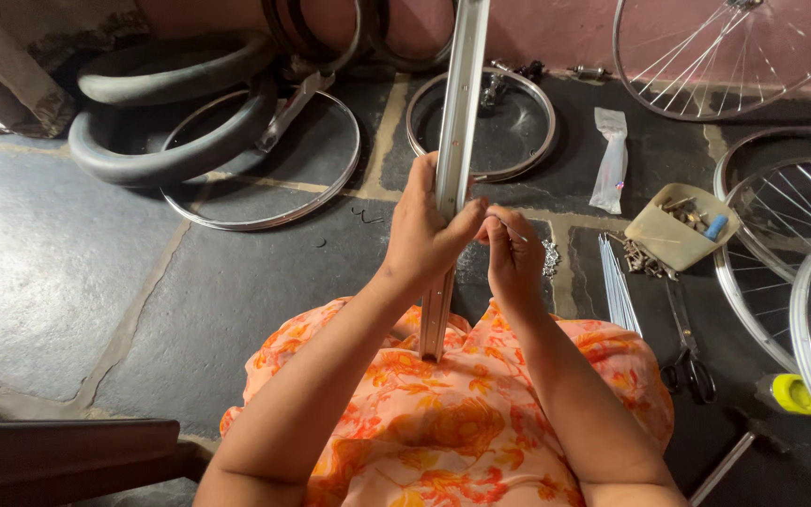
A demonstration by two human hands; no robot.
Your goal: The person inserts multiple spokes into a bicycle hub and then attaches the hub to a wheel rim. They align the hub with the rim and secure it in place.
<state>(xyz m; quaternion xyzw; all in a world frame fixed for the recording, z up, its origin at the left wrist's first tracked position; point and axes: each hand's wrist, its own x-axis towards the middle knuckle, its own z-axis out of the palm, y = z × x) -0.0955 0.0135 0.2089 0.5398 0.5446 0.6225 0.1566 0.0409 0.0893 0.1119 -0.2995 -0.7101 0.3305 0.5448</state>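
Left hand (421,228) clamps upright rim (453,141); right hand (512,253) pinches spoke (509,228); dark stone floor (68,272).

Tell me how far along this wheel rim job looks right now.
Early, it seems. Done: nothing on the upright rim shows spokes yet, while spoked wheels lie at the right. In hand: the left hand grips the rim, and the right hand pinches something small against it. Left: the loose spoke bundle on the floor lies untouched.
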